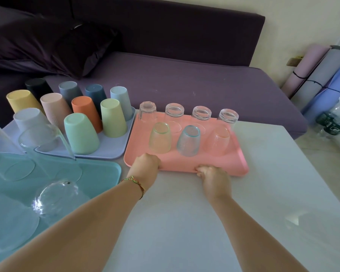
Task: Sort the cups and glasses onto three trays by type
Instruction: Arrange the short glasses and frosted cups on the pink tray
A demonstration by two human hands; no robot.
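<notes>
A pink tray [238, 161] lies in the middle of the white table, and both hands grip its near edge. My left hand [144, 166] holds the near left part of the rim, my right hand [214, 178] the near middle. On the tray stand several upside-down clear glasses [201, 113] at the back and three tinted ones, green [160, 138], blue [188, 141] and pink [217, 141], in front. A lilac tray [108, 152] on the left carries several upside-down coloured plastic cups [81, 133]. A teal tray [106, 173] at the near left holds clear stemmed glasses [53, 197].
A purple sofa [185, 85] runs behind the table, with a dark cushion [71, 48] on it. Rolled mats [320, 75] lean against the wall at the right, with plastic water bottles [334, 122] on the floor beside them. The bare tabletop [273, 193] stretches to the right and front.
</notes>
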